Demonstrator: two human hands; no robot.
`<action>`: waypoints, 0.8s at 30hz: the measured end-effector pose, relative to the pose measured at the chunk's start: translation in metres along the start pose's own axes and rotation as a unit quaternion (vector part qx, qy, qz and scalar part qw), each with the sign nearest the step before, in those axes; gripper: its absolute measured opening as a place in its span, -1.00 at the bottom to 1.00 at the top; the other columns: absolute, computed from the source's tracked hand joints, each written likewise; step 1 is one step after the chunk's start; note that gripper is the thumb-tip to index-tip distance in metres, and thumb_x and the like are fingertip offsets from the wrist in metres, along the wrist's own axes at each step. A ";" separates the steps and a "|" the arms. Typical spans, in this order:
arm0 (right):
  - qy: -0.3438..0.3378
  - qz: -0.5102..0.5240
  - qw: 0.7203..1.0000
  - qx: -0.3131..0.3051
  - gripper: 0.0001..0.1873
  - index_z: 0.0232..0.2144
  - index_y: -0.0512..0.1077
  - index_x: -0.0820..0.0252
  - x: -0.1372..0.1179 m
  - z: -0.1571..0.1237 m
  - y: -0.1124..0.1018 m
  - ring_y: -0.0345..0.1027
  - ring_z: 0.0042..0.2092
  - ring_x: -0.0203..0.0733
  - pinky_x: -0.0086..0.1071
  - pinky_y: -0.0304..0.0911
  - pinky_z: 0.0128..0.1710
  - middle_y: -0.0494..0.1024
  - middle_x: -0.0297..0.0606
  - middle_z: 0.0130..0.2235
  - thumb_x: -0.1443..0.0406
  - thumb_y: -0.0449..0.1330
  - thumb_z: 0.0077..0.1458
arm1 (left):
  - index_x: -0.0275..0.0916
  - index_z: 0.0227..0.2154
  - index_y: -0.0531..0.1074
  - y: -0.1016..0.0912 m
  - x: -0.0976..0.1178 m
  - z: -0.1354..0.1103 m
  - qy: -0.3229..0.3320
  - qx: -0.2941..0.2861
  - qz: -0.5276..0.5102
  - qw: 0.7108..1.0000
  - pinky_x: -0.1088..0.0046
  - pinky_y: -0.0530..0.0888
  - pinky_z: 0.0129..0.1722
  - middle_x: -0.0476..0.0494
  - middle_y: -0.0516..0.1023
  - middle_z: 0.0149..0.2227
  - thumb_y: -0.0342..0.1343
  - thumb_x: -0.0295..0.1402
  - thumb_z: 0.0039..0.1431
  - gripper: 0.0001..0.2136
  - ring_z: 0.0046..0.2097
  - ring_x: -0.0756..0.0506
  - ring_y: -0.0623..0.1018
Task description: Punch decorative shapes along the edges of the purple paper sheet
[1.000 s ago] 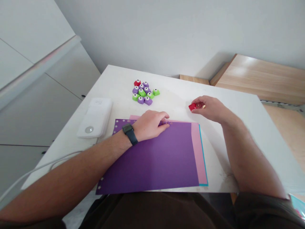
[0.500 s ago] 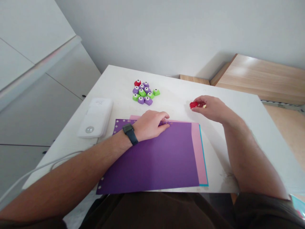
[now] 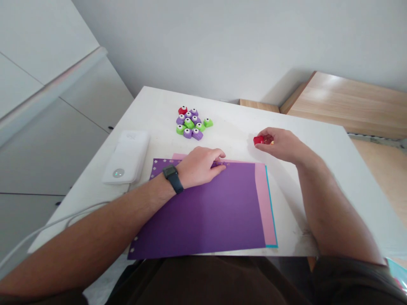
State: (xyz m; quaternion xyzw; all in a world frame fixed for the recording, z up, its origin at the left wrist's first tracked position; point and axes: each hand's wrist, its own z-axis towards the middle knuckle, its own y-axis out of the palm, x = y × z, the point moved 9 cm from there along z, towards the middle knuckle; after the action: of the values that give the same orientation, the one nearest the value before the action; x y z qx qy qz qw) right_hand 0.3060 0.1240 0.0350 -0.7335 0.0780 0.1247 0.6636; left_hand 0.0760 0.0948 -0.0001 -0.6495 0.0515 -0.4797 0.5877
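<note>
My right hand [image 3: 282,146] pinches a small red craft paper punch [image 3: 257,140] above the table, to the right of the sheets. A bit of yellowish material shows under the curled fingers. Flat on the top edge of a purple paper sheet [image 3: 219,212] rests my left hand [image 3: 200,167], thumb and index finger apart, the other fingers partly hidden. Small flower-shaped holes line the sheet's left part and its top edge. Beneath it lie a pink sheet [image 3: 265,203] and a blue sheet [image 3: 272,212], showing along the right side.
Several red, purple and green paper punches [image 3: 188,123] cluster toward the back of the white table [image 3: 232,140]. At the left stands a white power bank [image 3: 125,156] with a cable [image 3: 47,226]. Wooden furniture [image 3: 349,99] sits beyond the right back edge.
The red punch has turned slightly in my right hand, whose fingers have shifted a little. My left hand stays on the paper.
</note>
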 end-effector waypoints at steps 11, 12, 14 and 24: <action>-0.037 -0.049 0.997 -0.042 -0.59 -0.21 0.61 0.13 -0.003 0.006 0.013 0.44 -0.27 -0.06 -0.23 0.24 -0.25 0.62 -0.19 -0.27 -0.01 0.11 0.22 | -0.21 -0.05 0.51 -0.001 0.002 0.000 0.001 -0.001 -0.001 1.000 0.34 0.51 -0.14 -0.06 0.70 -0.20 0.17 -0.25 0.28 -0.76 -0.14 -0.15 0.67; -0.027 -0.026 0.998 -0.044 -0.58 -0.22 0.61 0.12 0.000 0.006 0.014 0.43 -0.29 -0.09 -0.24 0.24 -0.28 0.62 -0.21 -0.29 -0.02 0.12 0.22 | -0.20 -0.05 0.50 -0.001 0.002 0.000 0.000 -0.001 -0.002 1.000 0.34 0.51 -0.14 -0.06 0.71 -0.20 0.17 -0.25 0.27 -0.76 -0.13 -0.15 0.67; 0.002 0.050 0.998 -0.043 -0.57 -0.23 0.61 0.12 0.005 0.005 0.013 0.40 -0.33 -0.13 -0.28 0.22 -0.34 0.62 -0.23 -0.31 -0.05 0.14 0.21 | -0.19 -0.05 0.50 -0.001 0.002 0.000 0.000 0.000 -0.001 1.000 0.34 0.51 -0.13 -0.07 0.71 -0.20 0.17 -0.25 0.27 -0.76 -0.13 -0.16 0.67; 0.054 0.515 0.847 -0.123 -0.67 -0.33 0.50 0.18 -0.012 -0.004 0.028 0.21 -0.43 -0.28 -0.38 0.10 -0.46 0.44 -0.29 -0.41 0.02 0.27 0.18 | -0.20 -0.04 0.50 0.000 0.001 0.000 0.000 0.002 0.003 1.000 0.32 0.50 -0.11 -0.07 0.71 -0.19 0.17 -0.25 0.27 -0.75 -0.11 -0.16 0.67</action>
State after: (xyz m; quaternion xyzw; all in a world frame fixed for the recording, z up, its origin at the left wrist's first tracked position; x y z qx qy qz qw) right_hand 0.2875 0.1165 0.0122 -0.6691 0.4641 0.4172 0.4034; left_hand 0.0760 0.0945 0.0006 -0.6485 0.0526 -0.4778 0.5902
